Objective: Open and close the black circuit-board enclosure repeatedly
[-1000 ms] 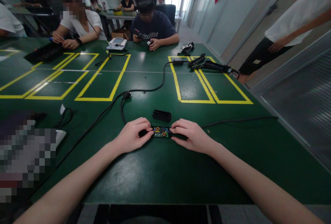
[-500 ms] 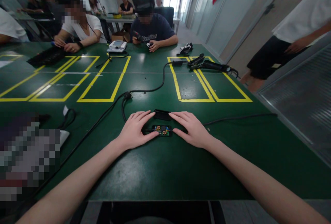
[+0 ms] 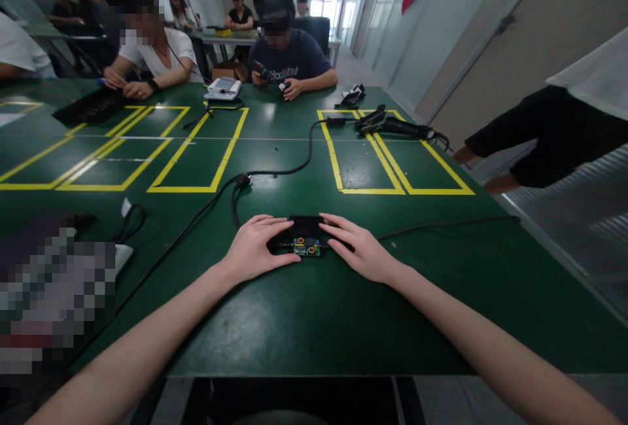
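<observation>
A black plastic cover [image 3: 306, 225] is held at its two ends between my hands, against the back edge of an uncovered circuit board [image 3: 307, 247]. Two copper-coloured coils show on the board, which sits in a black lower shell with cable at its sides. My left hand [image 3: 258, 246] has its fingertips on the cover's left end, thumb at the board's front left corner. On the other side, my right hand [image 3: 360, 246] touches the cover's right end, with its thumb tip beside the board's right end.
A black cable [image 3: 282, 171] winds across the green table [image 3: 275, 320] to a black handheld device [image 3: 392, 125]. Blurred-out items [image 3: 53, 281] lie at left. Across the table, one person [image 3: 289, 59] handles small parts; another person [image 3: 554, 111] stands at right.
The cover has come nearer to me and tipped, so more of its broad face shows beside the board. My right thumb has shifted slightly. The standing person has leaned rightward.
</observation>
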Motion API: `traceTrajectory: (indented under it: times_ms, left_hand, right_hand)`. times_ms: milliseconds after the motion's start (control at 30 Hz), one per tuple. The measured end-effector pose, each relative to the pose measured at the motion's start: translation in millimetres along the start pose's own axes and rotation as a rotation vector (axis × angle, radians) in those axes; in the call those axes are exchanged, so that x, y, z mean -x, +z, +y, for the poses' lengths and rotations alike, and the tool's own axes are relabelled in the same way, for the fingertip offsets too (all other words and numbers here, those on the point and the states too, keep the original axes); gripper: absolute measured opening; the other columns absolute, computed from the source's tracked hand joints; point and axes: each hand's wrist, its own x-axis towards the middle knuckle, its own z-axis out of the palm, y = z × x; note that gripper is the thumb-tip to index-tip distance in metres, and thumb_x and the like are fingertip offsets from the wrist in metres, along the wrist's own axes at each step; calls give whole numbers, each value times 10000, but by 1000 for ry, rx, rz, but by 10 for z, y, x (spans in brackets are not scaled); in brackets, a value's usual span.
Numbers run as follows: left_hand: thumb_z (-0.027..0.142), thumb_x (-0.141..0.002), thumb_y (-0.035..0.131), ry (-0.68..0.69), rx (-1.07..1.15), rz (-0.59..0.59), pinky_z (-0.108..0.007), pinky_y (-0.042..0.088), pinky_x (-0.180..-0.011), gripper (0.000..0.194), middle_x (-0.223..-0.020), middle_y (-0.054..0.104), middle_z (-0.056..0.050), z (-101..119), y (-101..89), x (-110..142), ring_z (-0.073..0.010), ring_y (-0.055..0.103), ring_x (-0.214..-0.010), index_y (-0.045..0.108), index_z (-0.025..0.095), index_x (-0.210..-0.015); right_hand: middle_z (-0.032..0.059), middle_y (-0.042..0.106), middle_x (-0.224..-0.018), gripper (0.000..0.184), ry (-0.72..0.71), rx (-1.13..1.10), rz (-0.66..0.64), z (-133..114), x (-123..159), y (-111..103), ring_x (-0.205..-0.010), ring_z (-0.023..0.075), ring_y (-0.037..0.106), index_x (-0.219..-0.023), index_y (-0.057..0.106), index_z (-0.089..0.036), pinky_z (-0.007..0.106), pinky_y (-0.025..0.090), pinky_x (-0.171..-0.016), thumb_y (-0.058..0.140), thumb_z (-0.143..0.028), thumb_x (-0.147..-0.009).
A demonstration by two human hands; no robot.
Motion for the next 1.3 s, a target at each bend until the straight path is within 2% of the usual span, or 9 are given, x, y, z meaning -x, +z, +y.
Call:
traceTrajectory:
  times_ms: [133,233,400,533,733,933,1133,1300]
  left_hand:
    - [476,-794,883,-3,28,11,-461,612,-959,725,-1169,801,-112,19,-4,22,-283,782,-1007,631,211,-1419]
    - [441,-795,889,-4,26,27,-444,619,-943,843,-1139,808,-100,17,11,39,-275,783,-1000,527,222,-1523]
    - [446,-804,883,34,4,49,-452,620,-943,821,-1150,804,-106,9,16,48,-283,778,-1019,540,213,-1512]
    - [436,-809,881,30,-1,67,-453,619,-950,861,-1155,802,-106,16,8,47,-281,778,-1020,495,214,-1546]
    - [461,-821,865,14,-18,56,-461,611,-965,673,-1208,783,-122,34,-13,40,-296,773,-1040,631,202,-1396]
    - [437,-839,847,-21,30,52,-408,618,-896,521,-1135,782,-96,89,-57,19,-269,761,-998,669,204,-1269]
    - [398,-839,846,-19,38,35,-391,618,-880,498,-1123,771,-94,107,-72,17,-264,755,-992,650,200,-1252]
    - [377,-866,811,-11,53,22,-398,618,-940,524,-1180,768,-96,111,-57,19,-259,759,-1036,626,218,-1329]
  right_hand:
    - [143,509,-1595,522,-4,-94,21,-61,4,0,-1443,286,539,-1570,493,-268,541,500,-1161,518,-213,-1052]
    - [141,495,-1605,536,-10,-121,30,-70,13,1,-1463,275,516,-1579,477,-271,539,484,-1177,524,-209,-1048]
    - [147,498,-1596,541,-31,-123,34,-64,27,-2,-1453,279,524,-1575,477,-276,544,496,-1162,535,-208,-1042]
    - [156,509,-1573,576,-32,-102,35,-69,28,-7,-1438,297,535,-1595,442,-290,555,514,-1140,547,-209,-1035]
    - [160,499,-1561,617,-47,-91,7,-86,21,-32,-1425,306,541,-1612,401,-311,546,540,-1107,556,-208,-1024]
    - [154,555,-1480,673,-47,-106,6,-123,7,-67,-1331,288,607,-1630,363,-298,478,576,-1063,578,-189,-1001]
    - [153,574,-1448,644,-93,-73,18,-114,2,-72,-1324,281,608,-1624,378,-297,480,579,-1056,553,-183,-1015]
    - [143,592,-1433,591,-104,-56,35,-86,13,-41,-1285,263,640,-1600,427,-312,472,592,-1043,498,-155,-1035]
